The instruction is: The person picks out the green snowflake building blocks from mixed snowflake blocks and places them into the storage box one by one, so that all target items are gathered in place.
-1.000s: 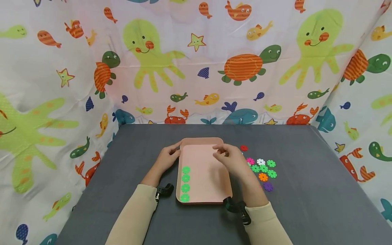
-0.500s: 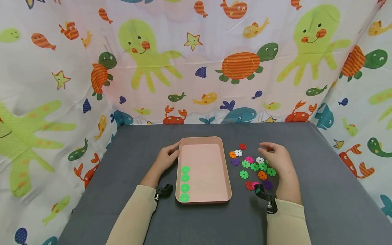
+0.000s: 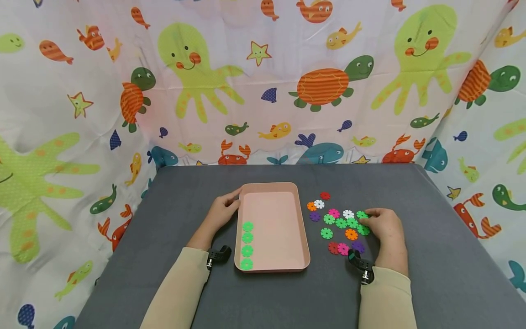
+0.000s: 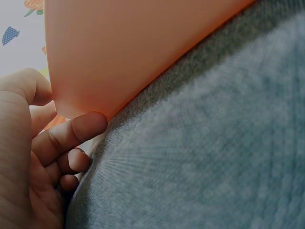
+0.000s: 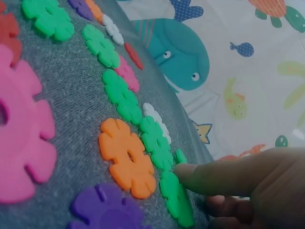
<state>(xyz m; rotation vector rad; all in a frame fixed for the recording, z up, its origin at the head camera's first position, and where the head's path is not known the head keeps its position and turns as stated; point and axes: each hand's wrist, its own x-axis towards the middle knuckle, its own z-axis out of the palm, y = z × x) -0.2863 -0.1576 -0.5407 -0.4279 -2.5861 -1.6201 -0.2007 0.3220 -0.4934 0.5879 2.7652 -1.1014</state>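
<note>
A sea-creature curtain hangs beyond both hands. Nearer, the grey counter runs well past the right hand on its outer side, giving that arm room to swing. The pink tray lies between the hands. The left hand has relaxed fingers touching the tray's edge near its far corner, apparently steadying it. The right hand is narrow, thumb and finger at a green disc; whether they have pinched it I cannot tell.

The step in hand looks like taking up that disc. The move seems to call for closing the tips on its rim and lifting straight up: another green disc lies just on the near side of the fingertips, and a white disc just to their left. A carry leftward would then have to clear the scattered discs and the tray's raised right wall.

Inside the tray, four green discs line the wall on the left hand's side; bare floor lies beyond the column and to its right. An orange disc and a purple disc sit left of the right wrist, where a low drag could catch them.
</note>
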